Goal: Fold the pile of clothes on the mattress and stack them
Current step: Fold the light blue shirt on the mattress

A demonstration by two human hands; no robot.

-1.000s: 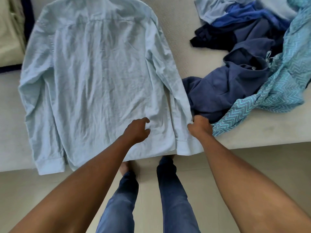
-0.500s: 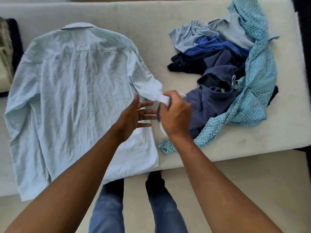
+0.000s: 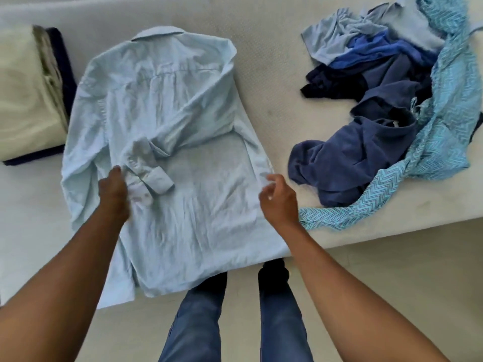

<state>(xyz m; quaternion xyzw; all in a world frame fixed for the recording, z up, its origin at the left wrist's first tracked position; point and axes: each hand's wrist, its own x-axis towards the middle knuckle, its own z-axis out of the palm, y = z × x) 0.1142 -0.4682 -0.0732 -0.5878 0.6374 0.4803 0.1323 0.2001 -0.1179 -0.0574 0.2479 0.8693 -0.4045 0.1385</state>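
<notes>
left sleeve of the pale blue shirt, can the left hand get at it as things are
Probably yes: the left sleeve lies uncovered along the left edge of the shirt, right beside the left hand, which rests by the folded-over cuff and seems to hold nothing. Nothing lies between them.

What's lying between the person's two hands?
In the head view, the pale blue shirt spreads between left hand and right hand; its folded-over cuff lies beside the left.

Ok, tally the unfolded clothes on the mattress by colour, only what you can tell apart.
Pale blue shirt, laid out: 1
Grey-blue garment: 1
Bright blue garment: 1
Near-black garment: 1
Dusty navy garment: 1
Turquoise zigzag cloth: 1
Total: 6; more may lie buried.
</notes>
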